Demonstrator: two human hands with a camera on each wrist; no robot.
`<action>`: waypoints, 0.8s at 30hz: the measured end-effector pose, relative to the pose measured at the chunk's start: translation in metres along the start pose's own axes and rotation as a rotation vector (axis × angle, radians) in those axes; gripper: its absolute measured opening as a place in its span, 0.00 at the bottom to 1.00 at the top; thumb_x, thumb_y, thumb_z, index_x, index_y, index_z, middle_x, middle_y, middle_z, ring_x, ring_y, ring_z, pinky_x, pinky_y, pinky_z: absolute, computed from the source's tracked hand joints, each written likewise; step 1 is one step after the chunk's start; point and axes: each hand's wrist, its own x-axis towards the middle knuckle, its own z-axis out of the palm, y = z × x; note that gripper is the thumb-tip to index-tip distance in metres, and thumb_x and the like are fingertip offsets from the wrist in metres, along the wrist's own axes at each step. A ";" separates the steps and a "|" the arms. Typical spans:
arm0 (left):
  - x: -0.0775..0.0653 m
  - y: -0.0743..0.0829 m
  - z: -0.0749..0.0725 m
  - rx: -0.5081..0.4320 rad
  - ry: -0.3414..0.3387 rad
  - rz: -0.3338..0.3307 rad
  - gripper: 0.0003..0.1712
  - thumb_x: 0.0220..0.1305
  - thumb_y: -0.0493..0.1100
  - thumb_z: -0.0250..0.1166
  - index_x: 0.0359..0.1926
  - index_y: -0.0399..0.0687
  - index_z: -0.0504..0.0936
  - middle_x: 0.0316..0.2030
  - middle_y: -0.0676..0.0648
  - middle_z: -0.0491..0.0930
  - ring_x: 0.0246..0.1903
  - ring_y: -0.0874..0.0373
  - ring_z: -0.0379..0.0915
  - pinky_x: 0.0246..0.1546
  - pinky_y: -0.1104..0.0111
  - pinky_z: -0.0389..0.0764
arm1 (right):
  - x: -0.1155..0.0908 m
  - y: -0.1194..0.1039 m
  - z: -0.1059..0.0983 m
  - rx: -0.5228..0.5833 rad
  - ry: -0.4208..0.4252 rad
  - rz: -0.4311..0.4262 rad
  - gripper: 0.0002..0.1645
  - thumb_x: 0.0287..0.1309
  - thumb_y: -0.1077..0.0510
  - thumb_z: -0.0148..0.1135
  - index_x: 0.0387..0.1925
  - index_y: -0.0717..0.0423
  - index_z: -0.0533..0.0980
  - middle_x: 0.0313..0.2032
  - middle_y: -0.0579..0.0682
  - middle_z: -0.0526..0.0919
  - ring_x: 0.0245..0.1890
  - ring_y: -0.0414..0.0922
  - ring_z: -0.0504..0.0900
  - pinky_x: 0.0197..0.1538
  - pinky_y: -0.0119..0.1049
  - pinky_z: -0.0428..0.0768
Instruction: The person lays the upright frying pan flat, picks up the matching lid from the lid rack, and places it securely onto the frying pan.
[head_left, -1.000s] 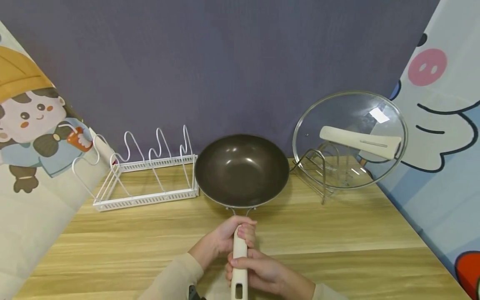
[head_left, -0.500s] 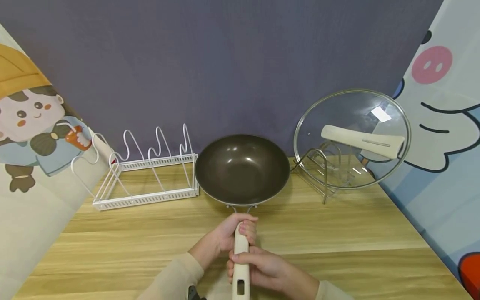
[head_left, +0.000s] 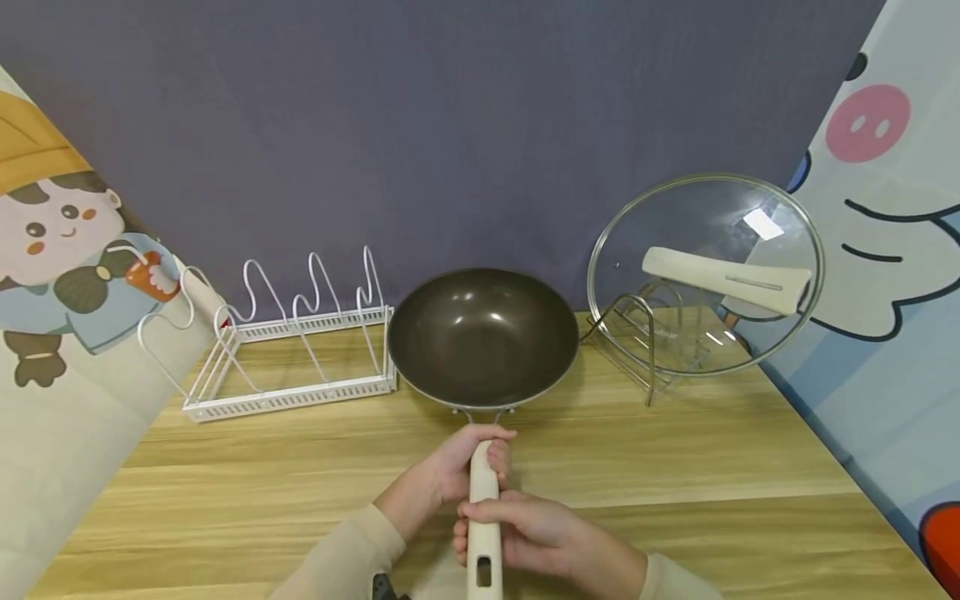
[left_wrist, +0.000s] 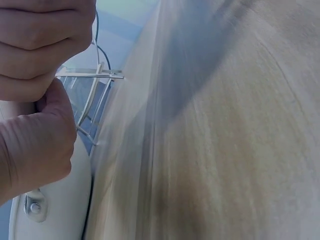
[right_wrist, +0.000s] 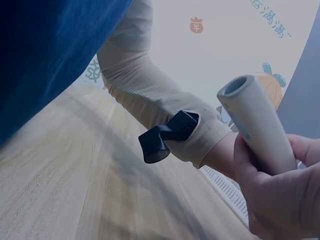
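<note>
A dark-coated wok [head_left: 483, 337] sits in the middle of the wooden table in the head view, its long cream handle [head_left: 483, 492] pointing toward me. My left hand [head_left: 450, 467] grips that handle close to the pan. Behind it, nearer my body, my right hand [head_left: 536, 537] holds the same handle with the thumb laid across its top. The handle's hollow end [right_wrist: 257, 120] sticks out of the right hand in the right wrist view. In the left wrist view, part of the wok's pale outer side [left_wrist: 65, 200] shows below the hands.
Left of the wok stands a white wire rack [head_left: 292, 392] with several upright loops. To its right, a metal stand [head_left: 648, 350] bears a large glass lid [head_left: 705, 217] with a cream handle, leaning upright. A dark panel [head_left: 480, 125] closes off the back of the wooden table [head_left: 712, 450].
The head view has shifted slightly. Both hands keep their grip on the wok's handle, whose near end appears a little farther right; the wok, rack and lid show no clear movement.
</note>
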 end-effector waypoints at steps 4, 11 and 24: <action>0.000 0.001 0.003 0.107 0.088 0.033 0.24 0.70 0.44 0.45 0.13 0.57 0.65 0.08 0.63 0.65 0.12 0.71 0.67 0.26 0.79 0.71 | -0.002 -0.003 0.004 0.010 0.020 0.007 0.06 0.68 0.59 0.49 0.38 0.51 0.74 0.36 0.43 0.83 0.41 0.35 0.82 0.53 0.31 0.81; 0.000 0.001 0.003 0.203 0.198 0.043 0.23 0.68 0.45 0.48 0.13 0.56 0.68 0.09 0.62 0.69 0.14 0.70 0.69 0.26 0.78 0.75 | -0.004 -0.007 0.007 0.019 0.043 0.027 0.06 0.68 0.58 0.49 0.38 0.52 0.74 0.36 0.44 0.85 0.42 0.37 0.84 0.54 0.32 0.82; -0.009 0.001 0.001 0.212 0.203 0.052 0.16 0.69 0.45 0.49 0.22 0.51 0.73 0.19 0.57 0.74 0.23 0.67 0.72 0.36 0.76 0.80 | -0.008 -0.007 0.009 0.000 0.085 0.045 0.09 0.66 0.53 0.54 0.41 0.55 0.73 0.38 0.46 0.86 0.43 0.39 0.85 0.56 0.37 0.82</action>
